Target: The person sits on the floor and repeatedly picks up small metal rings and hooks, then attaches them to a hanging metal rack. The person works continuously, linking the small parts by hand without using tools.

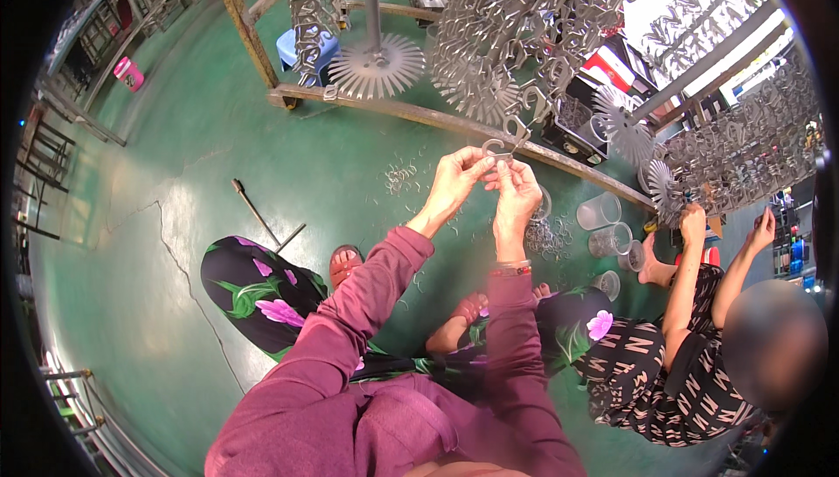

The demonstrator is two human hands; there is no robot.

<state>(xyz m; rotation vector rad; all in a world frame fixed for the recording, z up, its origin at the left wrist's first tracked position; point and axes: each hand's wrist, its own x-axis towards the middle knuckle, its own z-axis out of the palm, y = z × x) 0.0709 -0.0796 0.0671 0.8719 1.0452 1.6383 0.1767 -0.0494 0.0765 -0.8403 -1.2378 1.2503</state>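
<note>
Both hands meet out in front of the person. The left hand (463, 177) pinches a curved, dull silver metal piece (492, 145) between thumb and fingertips, and the right hand (517, 188) closes on it from the other side with its thumb and forefinger; the remaining fingers curl in. Just beside that piece, another of the same kind (514, 132) dangles at the foot of the hanging metal strings (516, 22). From where I stand I can't tell whether the 2 are linked.

I'd judge the step in hand to be fitting or fastening at the low end of a string. The next move seems to call for a steady left grip while the right fingertips do the fine work, without tugging the string.

Behind the hands runs a worn wooden rail (419, 114), with a finned metal disc (376, 66) above it. On the green floor, small wire bits (546, 239) lie scattered near clear plastic cups (599, 212), some of them tipped over. To the right sits a co-worker, 2 hands raised near another set of strings. Off to the left, a long-handled tool (253, 210) lies on the floor.
</note>
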